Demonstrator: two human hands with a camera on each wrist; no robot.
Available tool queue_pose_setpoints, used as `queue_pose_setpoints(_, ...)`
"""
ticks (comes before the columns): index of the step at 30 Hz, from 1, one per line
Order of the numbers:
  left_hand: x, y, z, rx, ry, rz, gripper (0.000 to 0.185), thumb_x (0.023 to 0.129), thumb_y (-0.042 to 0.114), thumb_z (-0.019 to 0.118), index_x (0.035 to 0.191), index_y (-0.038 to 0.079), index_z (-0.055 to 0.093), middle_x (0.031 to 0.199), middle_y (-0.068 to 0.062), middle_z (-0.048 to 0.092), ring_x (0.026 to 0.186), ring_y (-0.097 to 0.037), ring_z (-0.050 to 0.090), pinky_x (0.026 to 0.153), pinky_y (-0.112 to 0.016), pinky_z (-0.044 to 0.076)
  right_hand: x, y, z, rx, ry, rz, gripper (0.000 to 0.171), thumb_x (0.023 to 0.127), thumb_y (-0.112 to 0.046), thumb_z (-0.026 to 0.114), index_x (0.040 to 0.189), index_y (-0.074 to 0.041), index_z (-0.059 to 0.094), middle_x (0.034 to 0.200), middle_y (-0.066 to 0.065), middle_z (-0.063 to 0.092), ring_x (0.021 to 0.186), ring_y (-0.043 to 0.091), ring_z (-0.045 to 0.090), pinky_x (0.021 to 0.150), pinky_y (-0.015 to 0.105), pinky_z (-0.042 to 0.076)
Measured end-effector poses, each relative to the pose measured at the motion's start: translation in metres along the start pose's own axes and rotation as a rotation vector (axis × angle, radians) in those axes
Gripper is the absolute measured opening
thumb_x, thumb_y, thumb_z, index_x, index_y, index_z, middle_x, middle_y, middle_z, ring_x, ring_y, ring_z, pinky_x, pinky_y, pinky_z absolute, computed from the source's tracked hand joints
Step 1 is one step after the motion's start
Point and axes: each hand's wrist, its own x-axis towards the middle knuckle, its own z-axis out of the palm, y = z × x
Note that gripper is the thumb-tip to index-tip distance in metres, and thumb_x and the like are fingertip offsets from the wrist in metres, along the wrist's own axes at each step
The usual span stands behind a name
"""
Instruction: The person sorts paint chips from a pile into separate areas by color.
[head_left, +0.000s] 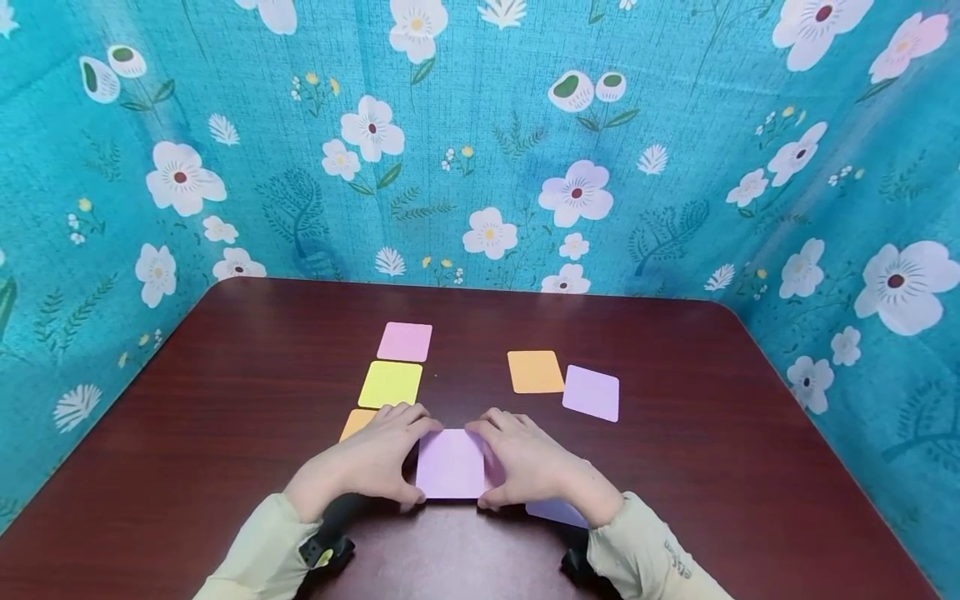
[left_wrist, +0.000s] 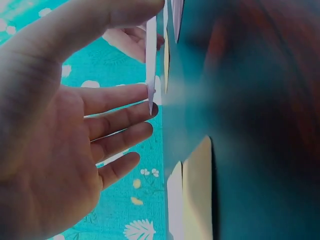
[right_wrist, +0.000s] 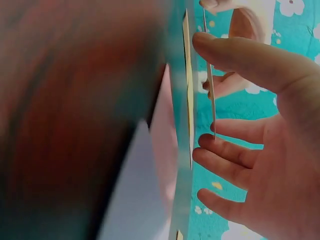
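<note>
both hands on one card: the left hand and right hand pinch the lilac card by its opposite edges, thumbs and fingers closed on it, near the front of the dark table. a yellow card and pink card lie beyond, an orange card to the right.
</note>
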Motion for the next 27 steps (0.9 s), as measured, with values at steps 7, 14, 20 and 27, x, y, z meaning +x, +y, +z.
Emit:
queue_pose_setpoints(7,-0.017,-0.006,0.001,-0.025,-0.018,-0.037,0.074,0.054,0.038,0.079,0.118,0.012,0.053,0.104,0.004,0.045,0.099,-0.013,0.04,0.09,-0.036,0.033,0.005,-0.014,0.006,0.008,-0.015,0.019,0.081,0.059,-0.049,0.076,0.124,-0.011,0.049,0.113,0.0,0.044,0.105,0.016,0.045,0.091,0.037,0.039)
queue_pose_setpoints(14,-0.035,-0.009,-0.002,-0.017,-0.017,-0.052,0.074,0.053,0.036,0.08,0.117,0.013,0.053,0.098,0.006,0.042,0.096,-0.013,0.039,0.086,-0.037,0.035,0.013,-0.029,0.01,-0.051,-0.009,-0.032,0.079,0.059,-0.055,0.074,0.121,-0.012,0.051,0.107,-0.001,0.046,0.101,0.015,0.047,0.093,0.034,0.036)
queue_pose_setpoints(20,-0.053,-0.012,-0.003,-0.007,-0.014,-0.062,0.074,0.052,0.036,0.081,0.118,0.015,0.053,0.098,0.007,0.043,0.094,-0.01,0.039,0.082,-0.036,0.031,0.019,-0.045,0.014,-0.056,-0.007,-0.062,0.07,0.059,-0.056,0.074,0.114,-0.017,0.052,0.102,-0.005,0.045,0.097,0.012,0.047,0.092,0.034,0.036)
queue_pose_setpoints(27,-0.068,-0.012,-0.006,0.008,-0.018,-0.087,0.072,0.052,0.032,0.081,0.117,0.015,0.054,0.1,0.006,0.044,0.096,-0.012,0.039,0.079,-0.036,0.032,0.025,-0.058,0.019,-0.089,-0.002,-0.081,0.062,0.06,-0.06,0.072,0.106,-0.022,0.054,0.1,-0.006,0.045,0.096,0.011,0.049,0.091,0.035,0.035)
